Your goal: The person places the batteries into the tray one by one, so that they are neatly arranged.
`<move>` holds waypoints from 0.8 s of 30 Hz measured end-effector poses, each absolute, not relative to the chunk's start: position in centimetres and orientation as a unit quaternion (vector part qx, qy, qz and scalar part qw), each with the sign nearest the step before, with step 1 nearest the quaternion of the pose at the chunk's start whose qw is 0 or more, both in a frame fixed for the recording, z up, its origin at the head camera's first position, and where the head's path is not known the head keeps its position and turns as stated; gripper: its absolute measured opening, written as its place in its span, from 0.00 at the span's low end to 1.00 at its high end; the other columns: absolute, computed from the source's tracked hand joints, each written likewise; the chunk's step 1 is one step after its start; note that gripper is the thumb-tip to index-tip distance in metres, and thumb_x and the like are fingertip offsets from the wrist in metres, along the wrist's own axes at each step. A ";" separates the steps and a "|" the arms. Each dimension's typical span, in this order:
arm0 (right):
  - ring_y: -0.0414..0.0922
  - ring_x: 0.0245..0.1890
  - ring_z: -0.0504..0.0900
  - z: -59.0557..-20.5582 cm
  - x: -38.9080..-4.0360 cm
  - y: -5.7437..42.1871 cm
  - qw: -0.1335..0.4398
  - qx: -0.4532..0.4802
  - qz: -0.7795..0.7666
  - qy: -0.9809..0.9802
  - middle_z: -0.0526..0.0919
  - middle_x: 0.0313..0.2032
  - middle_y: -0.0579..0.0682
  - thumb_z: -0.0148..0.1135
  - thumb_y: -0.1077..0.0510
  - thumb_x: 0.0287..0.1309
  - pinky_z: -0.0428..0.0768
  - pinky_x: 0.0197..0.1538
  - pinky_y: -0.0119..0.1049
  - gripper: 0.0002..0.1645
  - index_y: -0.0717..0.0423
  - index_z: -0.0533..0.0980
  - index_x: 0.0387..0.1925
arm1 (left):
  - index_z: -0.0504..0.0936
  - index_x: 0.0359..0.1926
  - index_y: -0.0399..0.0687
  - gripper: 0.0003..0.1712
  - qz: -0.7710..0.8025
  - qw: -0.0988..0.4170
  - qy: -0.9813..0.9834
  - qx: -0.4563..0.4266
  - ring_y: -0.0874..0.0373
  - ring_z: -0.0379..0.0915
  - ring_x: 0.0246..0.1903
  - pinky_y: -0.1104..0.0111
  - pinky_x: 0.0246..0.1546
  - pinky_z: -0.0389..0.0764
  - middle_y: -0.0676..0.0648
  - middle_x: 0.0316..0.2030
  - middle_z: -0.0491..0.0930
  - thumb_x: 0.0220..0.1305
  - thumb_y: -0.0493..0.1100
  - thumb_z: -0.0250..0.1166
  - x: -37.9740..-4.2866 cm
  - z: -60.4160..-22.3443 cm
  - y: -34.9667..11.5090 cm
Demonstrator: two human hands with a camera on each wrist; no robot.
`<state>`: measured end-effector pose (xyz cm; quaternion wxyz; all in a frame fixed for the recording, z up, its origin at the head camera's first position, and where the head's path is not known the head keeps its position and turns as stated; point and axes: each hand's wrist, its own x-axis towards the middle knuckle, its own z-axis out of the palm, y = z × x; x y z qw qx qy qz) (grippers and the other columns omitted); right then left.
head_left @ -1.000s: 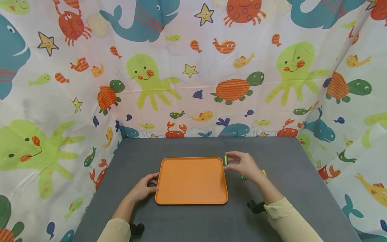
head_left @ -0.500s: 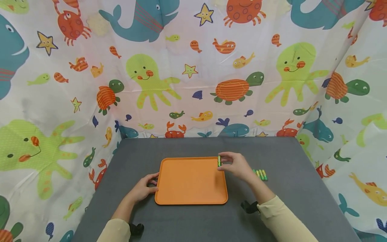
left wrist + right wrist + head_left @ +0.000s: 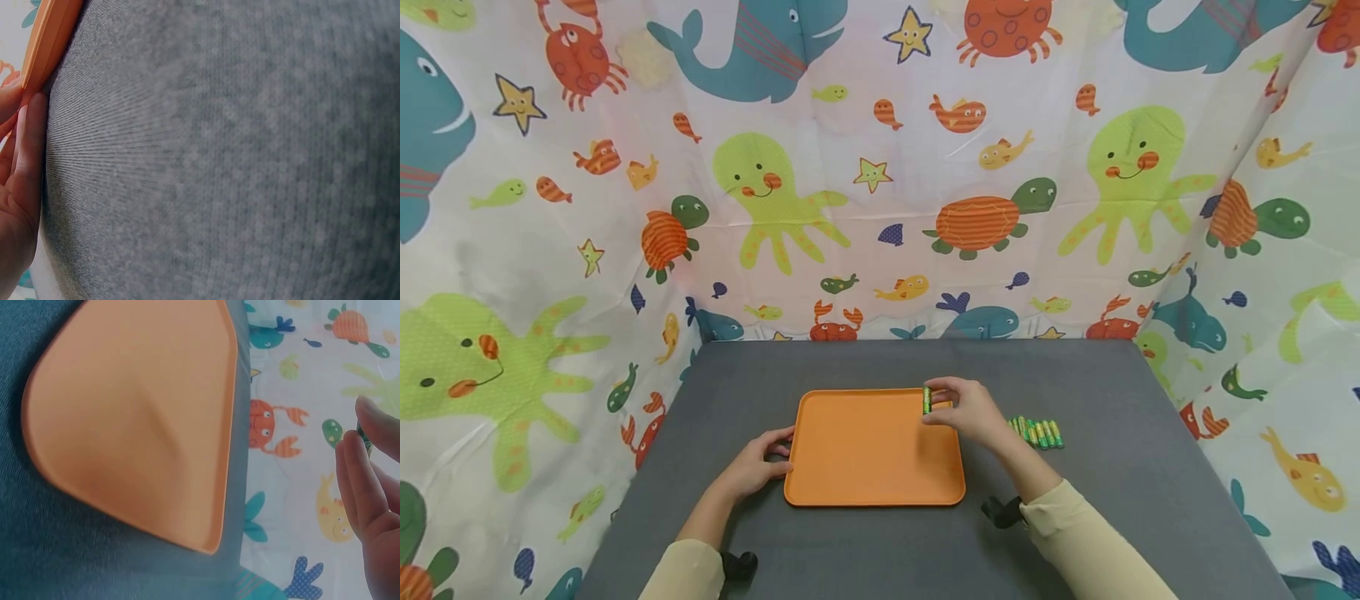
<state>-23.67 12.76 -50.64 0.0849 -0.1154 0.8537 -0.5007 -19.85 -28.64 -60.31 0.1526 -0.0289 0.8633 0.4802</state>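
Head view: pinching a small green cylinder (image 3: 927, 401) in the right hand (image 3: 972, 410), spanning it from a forefinger above to a thumb below. Pointing up and down, keeping the long axis close to vertical. Looking slim and straight-sided, bright green with yellowish markings. Hanging over the orange tray (image 3: 865, 450), towards its far right corner. Grasping the tray's left edge with the left hand (image 3: 752, 465). Showing also a row of similar green-and-yellow cylinders (image 3: 1040, 434) on the grey tabletop (image 3: 880, 550), to the right of the tray; lying side by side, running away from the person, leaning their far ends slightly left and partly hiding behind the right forearm. Backing everything with a white cloth (image 3: 865, 233) printed with sea animals.

Left wrist view: filling most of the frame with grey tabletop. Showing the left hand at the left margin, gripping the orange rim between thumb and fingers.

Right wrist view: showing the tray at a slant, bearing a soft shadow. Clasping the cylinder in the right hand at the right margin, mostly covering it with the fingers. Revealing only a dark green sliver with pale marks, slanting down and slightly right, too small for reading.
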 end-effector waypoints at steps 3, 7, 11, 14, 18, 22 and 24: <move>0.56 0.55 0.83 -50.6 -23.8 12.2 0.088 -0.118 -0.506 0.850 0.86 0.51 0.51 0.79 0.55 0.50 0.84 0.48 0.44 0.34 0.51 0.79 0.61 | 0.70 0.73 0.56 0.39 0.475 0.150 0.867 -0.025 0.53 0.73 0.52 0.59 0.50 0.80 0.47 0.62 0.73 0.62 0.36 0.71 -19.9 -60.2 -28.6; 0.56 0.55 0.83 -51.0 -24.0 11.4 0.090 -0.121 -0.515 0.844 0.86 0.50 0.50 0.79 0.58 0.50 0.83 0.48 0.44 0.33 0.52 0.80 0.60 | 0.70 0.73 0.56 0.39 0.476 0.151 0.866 -0.031 0.52 0.73 0.52 0.59 0.50 0.81 0.47 0.63 0.73 0.62 0.37 0.71 -19.8 -60.1 -28.5; 0.52 0.52 0.83 -51.3 -24.0 10.4 0.097 -0.113 -0.516 0.843 0.86 0.48 0.48 0.80 0.57 0.49 0.83 0.48 0.43 0.33 0.50 0.80 0.59 | 0.70 0.73 0.56 0.39 0.478 0.154 0.864 -0.034 0.52 0.73 0.53 0.60 0.49 0.82 0.46 0.64 0.73 0.62 0.37 0.71 -19.6 -60.2 -28.6; 0.49 0.52 0.83 -51.4 -23.8 9.7 0.111 -0.110 -0.520 0.840 0.86 0.48 0.47 0.80 0.57 0.49 0.83 0.48 0.43 0.32 0.47 0.80 0.59 | 0.69 0.73 0.56 0.39 0.482 0.157 0.861 -0.031 0.52 0.73 0.53 0.60 0.49 0.82 0.46 0.65 0.72 0.62 0.37 0.71 -19.5 -60.3 -28.7; 0.52 0.53 0.83 -51.6 -23.7 8.9 0.120 -0.119 -0.529 0.831 0.86 0.49 0.49 0.79 0.56 0.50 0.83 0.48 0.44 0.32 0.47 0.80 0.59 | 0.70 0.73 0.55 0.39 0.493 0.158 0.855 -0.029 0.52 0.73 0.53 0.61 0.47 0.83 0.46 0.64 0.72 0.62 0.35 0.71 -19.6 -60.3 -28.7; 0.57 0.54 0.82 -52.1 -23.7 8.2 0.122 -0.139 -0.535 0.824 0.85 0.51 0.52 0.79 0.57 0.50 0.83 0.46 0.44 0.33 0.53 0.79 0.60 | 0.70 0.73 0.55 0.39 0.495 0.156 0.855 -0.024 0.52 0.73 0.53 0.61 0.46 0.83 0.46 0.64 0.72 0.62 0.35 0.71 -19.8 -60.3 -28.7; 0.58 0.55 0.82 -52.3 -23.8 7.8 0.126 -0.146 -0.536 0.822 0.84 0.52 0.53 0.78 0.59 0.51 0.84 0.45 0.43 0.33 0.54 0.78 0.60 | 0.70 0.73 0.55 0.39 0.490 0.154 0.857 -0.022 0.52 0.73 0.53 0.62 0.46 0.83 0.46 0.64 0.72 0.62 0.36 0.71 -19.8 -60.3 -28.7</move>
